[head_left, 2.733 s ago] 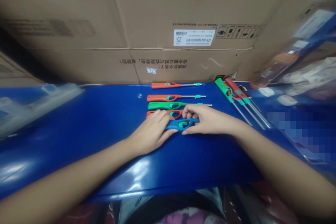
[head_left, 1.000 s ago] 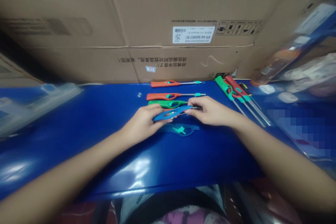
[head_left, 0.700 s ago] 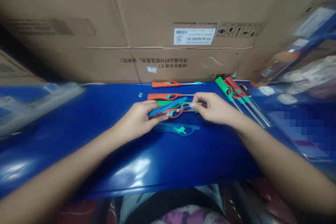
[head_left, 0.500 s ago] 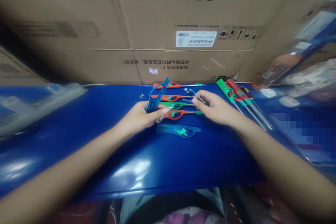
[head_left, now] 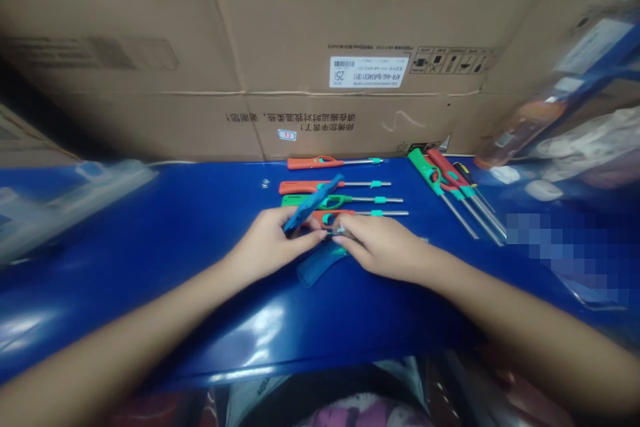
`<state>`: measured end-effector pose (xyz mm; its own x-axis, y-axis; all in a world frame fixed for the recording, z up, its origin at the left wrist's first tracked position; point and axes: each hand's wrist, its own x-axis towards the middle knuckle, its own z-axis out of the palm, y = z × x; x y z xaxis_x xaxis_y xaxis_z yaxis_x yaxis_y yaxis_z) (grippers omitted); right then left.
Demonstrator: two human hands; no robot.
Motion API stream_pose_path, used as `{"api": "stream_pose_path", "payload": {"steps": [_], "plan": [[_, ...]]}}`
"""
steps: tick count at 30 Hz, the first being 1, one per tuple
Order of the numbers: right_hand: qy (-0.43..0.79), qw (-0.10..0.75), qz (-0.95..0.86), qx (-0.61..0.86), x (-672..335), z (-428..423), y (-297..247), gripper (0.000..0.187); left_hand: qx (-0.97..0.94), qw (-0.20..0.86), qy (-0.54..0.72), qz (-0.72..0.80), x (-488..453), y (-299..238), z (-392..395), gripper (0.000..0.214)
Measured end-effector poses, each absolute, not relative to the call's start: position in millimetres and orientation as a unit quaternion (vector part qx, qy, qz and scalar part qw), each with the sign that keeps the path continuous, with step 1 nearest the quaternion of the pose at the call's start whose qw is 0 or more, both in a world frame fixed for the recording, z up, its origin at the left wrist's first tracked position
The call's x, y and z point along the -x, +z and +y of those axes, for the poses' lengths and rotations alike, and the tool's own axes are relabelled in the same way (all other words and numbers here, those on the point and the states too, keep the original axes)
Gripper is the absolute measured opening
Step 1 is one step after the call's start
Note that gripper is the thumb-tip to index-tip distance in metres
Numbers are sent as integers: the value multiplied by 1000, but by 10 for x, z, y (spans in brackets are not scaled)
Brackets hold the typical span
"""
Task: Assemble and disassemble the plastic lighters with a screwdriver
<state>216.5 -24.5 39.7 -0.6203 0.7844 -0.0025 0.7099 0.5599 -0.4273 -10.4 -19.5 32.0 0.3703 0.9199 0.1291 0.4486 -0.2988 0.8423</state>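
My left hand (head_left: pixel 273 243) is closed around a blue lighter casing half (head_left: pixel 315 201), tilted up to the right. In front of it, my right hand (head_left: pixel 387 247) pinches a small dark part, which looks like a wired igniter, mostly hidden by the fingers. The fingertips of both hands nearly meet. Beneath them on the table lies another blue casing half (head_left: pixel 316 268) with a green trigger (head_left: pixel 341 250), partly covered by the right hand. Just behind are a green gas lighter (head_left: pixel 295 201) and an orange gas lighter (head_left: pixel 383 213), with further orange lighters (head_left: pixel 303 187) beyond.
A large cardboard box (head_left: pixel 280 73) stands behind the blue table (head_left: pixel 200 333). To the right lie a green lighter (head_left: pixel 424 170), red lighters (head_left: pixel 445 170) and a yellow-black tool (head_left: pixel 465 173). A clear plastic bag (head_left: pixel 100 200) is at left; an orange bottle (head_left: pixel 525 127) at right.
My right hand has moved left and down with the wired part to meet my left hand. The blue casing in my left hand has tipped lower, and the casing half on the table has turned.
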Motion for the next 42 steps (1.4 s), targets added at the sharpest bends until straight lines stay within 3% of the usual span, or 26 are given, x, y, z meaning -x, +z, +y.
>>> {"api": "stream_pose_path", "payload": {"steps": [2,6,12,17,23,26,30,37,42], "plan": [[172,43,-905,386,-2190,-240,408,23,-808,309,269,423,145,316,-178,29],[175,27,-925,336,-2201,-229,377,27,-863,252,221,378,115,243,-224,35],[105,20,-931,349,-2226,-128,387,28,-862,248,209,389,72,206,-254,26],[-17,67,-887,457,-2462,-91,574,26,-856,236,175,426,131,291,-227,35],[-84,185,-711,673,-3312,48,778,31,-861,205,153,439,171,239,-143,33],[-69,182,-588,785,-3860,200,798,36,-865,177,147,447,170,194,-110,43],[-27,138,-548,825,-4368,405,699,34,-863,155,115,467,153,177,-113,56],[35,78,-546,833,-4661,711,434,38,-877,156,96,444,196,197,-100,44],[15,75,-565,822,-4779,769,363,38,-882,143,94,439,241,254,-88,39]]}}
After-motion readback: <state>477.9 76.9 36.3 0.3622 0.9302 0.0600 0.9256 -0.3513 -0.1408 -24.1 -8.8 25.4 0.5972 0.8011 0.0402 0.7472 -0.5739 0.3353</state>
